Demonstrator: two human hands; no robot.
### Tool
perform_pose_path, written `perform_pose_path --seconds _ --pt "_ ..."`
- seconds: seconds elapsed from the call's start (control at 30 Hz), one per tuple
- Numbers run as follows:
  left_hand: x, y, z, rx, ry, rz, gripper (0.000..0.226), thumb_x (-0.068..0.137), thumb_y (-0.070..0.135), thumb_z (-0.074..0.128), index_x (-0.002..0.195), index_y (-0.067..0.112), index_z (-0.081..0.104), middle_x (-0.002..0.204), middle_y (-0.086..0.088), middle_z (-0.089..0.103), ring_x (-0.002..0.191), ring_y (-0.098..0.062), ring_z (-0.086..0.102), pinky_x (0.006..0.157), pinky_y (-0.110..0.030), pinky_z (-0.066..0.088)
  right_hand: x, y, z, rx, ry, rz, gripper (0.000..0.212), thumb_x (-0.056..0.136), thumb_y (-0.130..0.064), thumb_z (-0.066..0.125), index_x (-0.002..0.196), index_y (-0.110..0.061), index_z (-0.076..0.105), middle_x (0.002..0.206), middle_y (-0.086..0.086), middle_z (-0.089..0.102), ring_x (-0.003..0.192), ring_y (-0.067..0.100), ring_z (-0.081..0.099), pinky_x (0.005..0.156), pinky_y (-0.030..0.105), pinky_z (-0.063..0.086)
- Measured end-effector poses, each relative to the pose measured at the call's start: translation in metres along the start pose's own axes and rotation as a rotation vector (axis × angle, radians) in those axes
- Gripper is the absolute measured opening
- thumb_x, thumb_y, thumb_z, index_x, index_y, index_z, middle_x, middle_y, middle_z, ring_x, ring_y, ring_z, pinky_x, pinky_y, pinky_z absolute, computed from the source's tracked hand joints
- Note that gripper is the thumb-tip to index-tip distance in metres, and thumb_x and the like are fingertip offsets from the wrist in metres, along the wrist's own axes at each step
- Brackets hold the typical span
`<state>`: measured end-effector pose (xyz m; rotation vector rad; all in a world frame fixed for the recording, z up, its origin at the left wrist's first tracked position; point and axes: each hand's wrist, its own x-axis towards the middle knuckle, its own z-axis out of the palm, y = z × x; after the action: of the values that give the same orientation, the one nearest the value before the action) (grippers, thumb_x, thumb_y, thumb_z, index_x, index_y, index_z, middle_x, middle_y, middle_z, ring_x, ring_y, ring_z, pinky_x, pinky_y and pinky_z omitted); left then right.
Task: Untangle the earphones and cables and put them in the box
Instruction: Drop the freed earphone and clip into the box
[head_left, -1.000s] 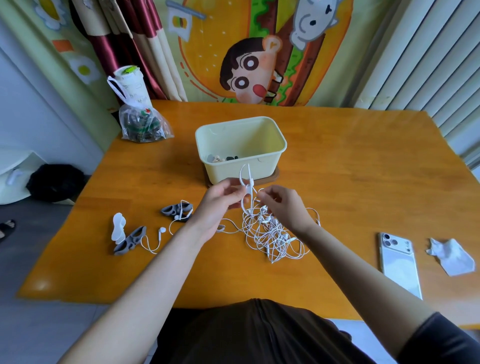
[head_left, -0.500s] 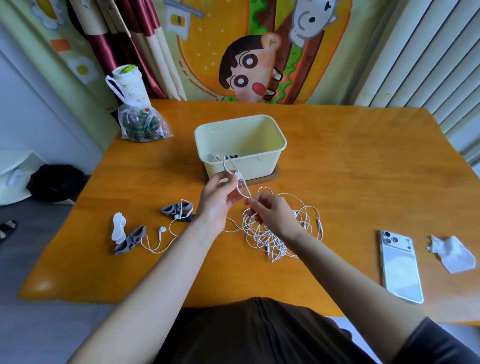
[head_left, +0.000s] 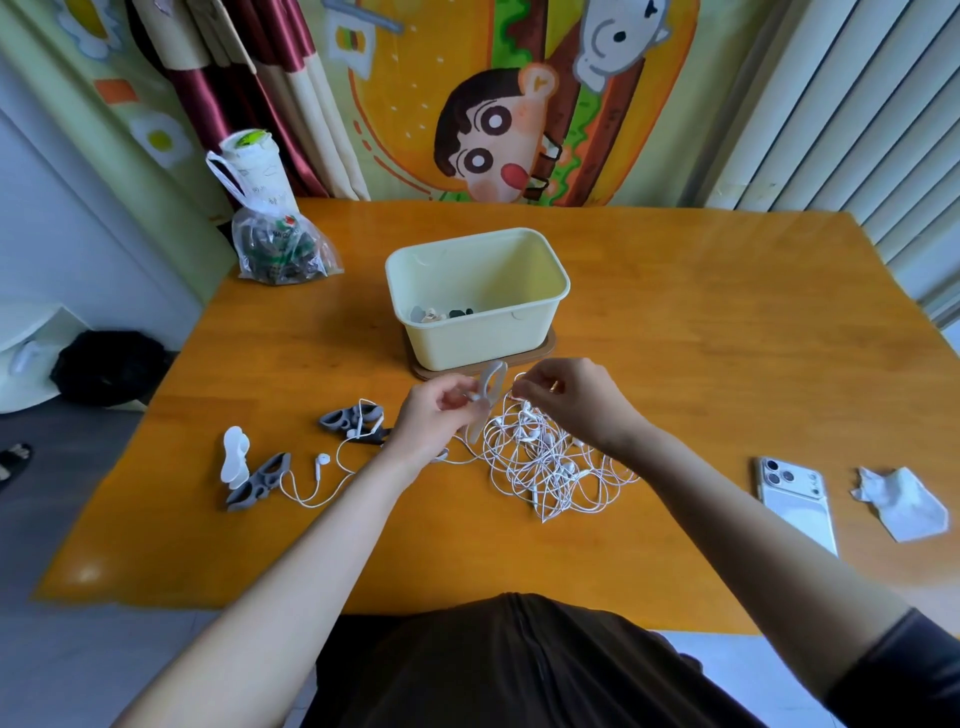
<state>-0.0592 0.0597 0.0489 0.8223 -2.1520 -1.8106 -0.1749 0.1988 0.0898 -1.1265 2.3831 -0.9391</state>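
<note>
A tangle of white earphone cables (head_left: 545, 457) lies on the wooden table (head_left: 701, 338) in front of me. My left hand (head_left: 434, 415) pinches a white flat cable winder (head_left: 488, 387) held upright above the tangle's left edge. My right hand (head_left: 571, 397) grips a strand at the top of the tangle. The pale yellow box (head_left: 483, 332) stands just behind my hands on a brown base, with a few small items inside. A loose white earbud (head_left: 322, 460) trails left from the tangle.
Two grey winders (head_left: 260, 480) (head_left: 353, 421) and a white winder (head_left: 234, 457) lie at the left. A white phone (head_left: 795, 501) and crumpled tissue (head_left: 898, 501) sit at the right. A plastic bag (head_left: 275, 249) stands at the back left corner.
Both hands have shifted: the right hand rose from the tangle toward the box and pulled a strand up. The left hand's white winder now sits lower, in front of the box wall.
</note>
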Motion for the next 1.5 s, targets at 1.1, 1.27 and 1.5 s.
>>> perform_pose_path --seconds 1.1,1.27,1.5 --pt "0.01 0.02 0.02 -0.657 0.161 -0.128 0.013 0.093 0.004 0.054 0.099 0.012 0.063 0.087 -0.005 0.064 0.083 -0.018 0.064 0.074 -0.028 0.054 -0.015 0.009 0.031 0.472 -0.075 0.145 0.028 0.098 -0.024 0.047 0.078 -0.014 0.064 0.058 -0.006 0.051 0.049 0.005 0.041 0.049 0.017 0.033" --pt "0.014 0.005 0.018 -0.079 0.287 -0.014 0.012 0.088 0.007 0.065 0.087 0.019 0.065 0.082 -0.004 0.066 0.081 -0.022 0.063 0.071 -0.029 0.053 -0.017 0.0 0.029 0.333 -0.076 0.052 0.025 0.097 -0.022 0.048 0.083 -0.017 0.067 0.062 -0.004 0.053 0.044 0.002 0.039 0.045 0.014 0.03" --pt "0.004 0.006 0.015 0.022 0.051 0.015 0.012 0.085 0.007 0.068 0.096 0.014 0.068 0.086 -0.008 0.069 0.081 -0.019 0.063 0.081 -0.038 0.052 -0.004 0.0 -0.005 0.086 0.014 -0.02 0.023 0.095 -0.017 0.052 0.087 -0.014 0.073 0.049 -0.011 0.044 0.043 0.002 0.044 0.046 0.014 0.032"
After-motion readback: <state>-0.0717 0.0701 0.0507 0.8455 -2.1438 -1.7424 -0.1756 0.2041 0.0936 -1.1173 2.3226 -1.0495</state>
